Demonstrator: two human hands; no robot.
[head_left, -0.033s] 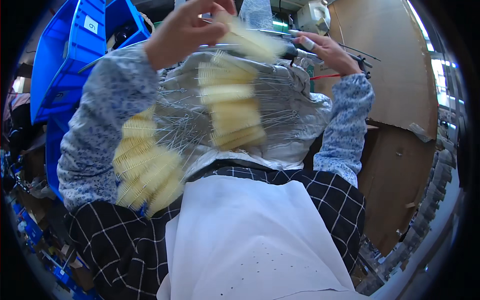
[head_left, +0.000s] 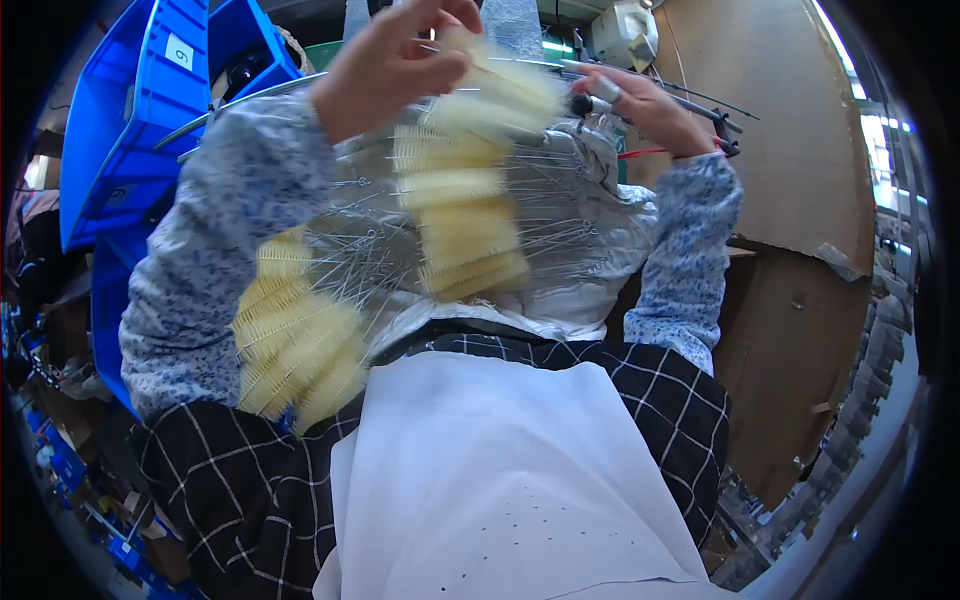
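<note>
My left hand (head_left: 405, 68) is closed on the wire end of a brush with pale yellow bristles (head_left: 515, 92), which is blurred by motion. My right hand (head_left: 645, 108), white wraps on its fingers, is near the brush's far side; its fingers look pressed together, and what they hold is hidden. Below lies a stack of similar yellow brushes (head_left: 465, 235) with wire stems, on a silvery-grey cloth (head_left: 560, 270). Another pile of these brushes (head_left: 300, 345) rests beside my left forearm, partly on my lap.
Blue bins (head_left: 130, 130) stand at the left. A metal rod (head_left: 250, 95) runs across behind the cloth. Brown cardboard (head_left: 770, 120) rises at the right, and a whitish plastic container (head_left: 625, 35) is at the back. White material (head_left: 500, 450) covers my checked lap.
My left hand has moved slightly to the right with the brush. My right hand has shifted a little to the left. The piles of brushes look the same.
</note>
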